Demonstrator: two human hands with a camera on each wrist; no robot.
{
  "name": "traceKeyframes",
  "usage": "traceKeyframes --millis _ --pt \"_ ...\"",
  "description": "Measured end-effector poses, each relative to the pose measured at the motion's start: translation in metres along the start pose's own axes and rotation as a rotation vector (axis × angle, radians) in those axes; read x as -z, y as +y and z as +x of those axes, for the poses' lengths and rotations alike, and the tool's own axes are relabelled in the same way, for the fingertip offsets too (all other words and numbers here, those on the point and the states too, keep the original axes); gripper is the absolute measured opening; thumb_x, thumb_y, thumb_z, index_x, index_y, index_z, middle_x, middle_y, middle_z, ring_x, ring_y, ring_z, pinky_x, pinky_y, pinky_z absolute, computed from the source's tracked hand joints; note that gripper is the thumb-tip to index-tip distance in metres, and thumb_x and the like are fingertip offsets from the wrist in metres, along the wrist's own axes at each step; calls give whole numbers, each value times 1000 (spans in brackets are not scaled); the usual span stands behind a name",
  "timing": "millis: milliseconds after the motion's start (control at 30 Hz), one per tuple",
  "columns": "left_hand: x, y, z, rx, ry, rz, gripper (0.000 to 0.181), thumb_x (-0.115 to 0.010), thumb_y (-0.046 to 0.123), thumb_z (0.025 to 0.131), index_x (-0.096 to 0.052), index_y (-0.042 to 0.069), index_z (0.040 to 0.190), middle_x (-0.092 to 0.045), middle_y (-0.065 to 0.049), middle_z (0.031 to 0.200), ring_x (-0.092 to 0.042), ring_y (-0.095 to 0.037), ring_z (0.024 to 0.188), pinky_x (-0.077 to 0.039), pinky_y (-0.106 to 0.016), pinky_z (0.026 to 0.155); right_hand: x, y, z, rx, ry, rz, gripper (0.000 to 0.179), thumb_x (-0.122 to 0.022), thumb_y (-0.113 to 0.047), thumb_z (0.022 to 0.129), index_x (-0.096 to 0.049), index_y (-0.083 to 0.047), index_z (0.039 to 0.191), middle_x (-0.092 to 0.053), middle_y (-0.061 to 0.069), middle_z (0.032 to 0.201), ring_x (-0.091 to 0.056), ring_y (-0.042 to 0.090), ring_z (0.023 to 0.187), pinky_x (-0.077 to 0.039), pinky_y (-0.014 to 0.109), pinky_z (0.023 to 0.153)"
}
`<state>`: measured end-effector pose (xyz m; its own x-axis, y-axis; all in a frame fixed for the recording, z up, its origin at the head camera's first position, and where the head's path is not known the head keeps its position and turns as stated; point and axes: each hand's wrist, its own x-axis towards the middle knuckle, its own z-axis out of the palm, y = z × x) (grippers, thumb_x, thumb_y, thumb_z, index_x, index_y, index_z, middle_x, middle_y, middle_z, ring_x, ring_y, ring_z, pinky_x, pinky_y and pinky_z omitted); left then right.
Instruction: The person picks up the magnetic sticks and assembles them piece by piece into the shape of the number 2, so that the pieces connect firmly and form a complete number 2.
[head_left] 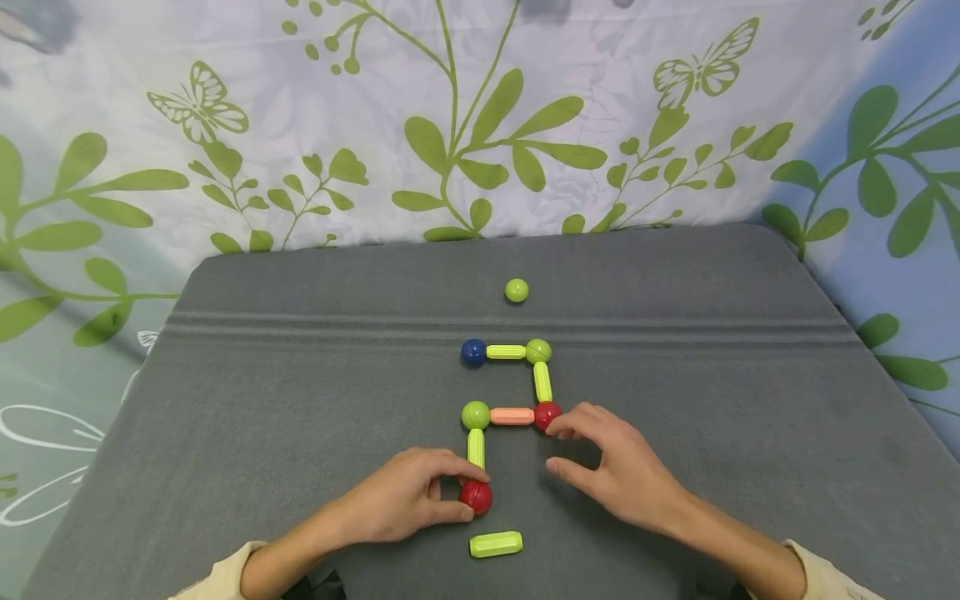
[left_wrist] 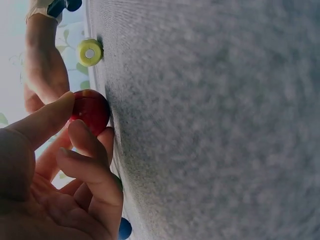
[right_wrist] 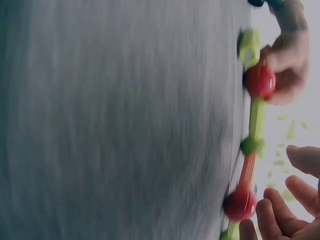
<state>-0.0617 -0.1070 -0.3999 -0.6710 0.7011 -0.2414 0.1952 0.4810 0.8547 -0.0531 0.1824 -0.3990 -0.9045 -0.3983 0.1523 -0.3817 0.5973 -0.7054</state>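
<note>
A zigzag chain of balls and rods lies on the grey table. Its near end is a red ball (head_left: 476,497), which my left hand (head_left: 408,496) pinches between thumb and fingers; the left wrist view shows the same red ball (left_wrist: 91,111) close up. From it a yellow-green rod (head_left: 476,450) runs to a green ball (head_left: 476,415), then an orange rod (head_left: 512,417) leads to a second red ball (head_left: 547,416). My right hand (head_left: 615,467) has thumb and fingers apart, fingertips right at that second red ball.
Beyond, the chain continues with a yellow-green rod (head_left: 543,382), a green ball (head_left: 538,351), another rod (head_left: 506,352) and a blue ball (head_left: 473,352). A loose green ball (head_left: 517,290) lies farther back. One loose yellow-green rod (head_left: 496,544) lies near me. Leaf-patterned cloth (head_left: 300,125) hangs behind the table.
</note>
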Motion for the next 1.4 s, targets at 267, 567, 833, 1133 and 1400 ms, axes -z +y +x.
traceKeyframes --millis 267,567,833,1133,1400 --pt "0 -1 0 36 -4 -48 28 -78 23 88 -71 22 115 -48 9 58 -39 -1 45 -33 -19 46 -23 -13 -15 118 -165 137 29 -82 -25 83 -66 -23 108 -63 -14 101 -56 8 92 -50 31 80" --pt "-1 -2 2 36 -12 -59 29 -78 21 87 -71 21 115 -48 10 57 -38 -1 45 -32 -19 45 -37 -17 -18 56 -293 208 28 -82 -23 83 -67 -24 107 -62 -16 99 -54 5 91 -49 28 79" --pt "-2 -6 2 30 -9 -59 29 -78 21 87 -71 20 116 -53 10 64 -40 -1 46 -34 -19 45 -40 -19 -20 39 -342 183 29 -81 -19 83 -67 -26 108 -59 -20 93 -50 3 86 -43 25 71" --pt "-3 -8 2 17 -10 -77 29 -78 19 87 -70 19 116 -63 10 87 -40 -1 47 -34 -18 46 -42 -16 -19 34 -337 188 30 -81 -18 83 -67 -23 109 -59 -23 89 -51 3 84 -42 23 70" --pt "-3 -8 2 22 -8 -74 29 -78 20 87 -70 19 115 -64 10 89 -41 -1 48 -35 -18 46 -39 -12 -20 48 -286 232 28 -81 -19 84 -67 -23 108 -60 -20 89 -55 3 85 -47 26 72"
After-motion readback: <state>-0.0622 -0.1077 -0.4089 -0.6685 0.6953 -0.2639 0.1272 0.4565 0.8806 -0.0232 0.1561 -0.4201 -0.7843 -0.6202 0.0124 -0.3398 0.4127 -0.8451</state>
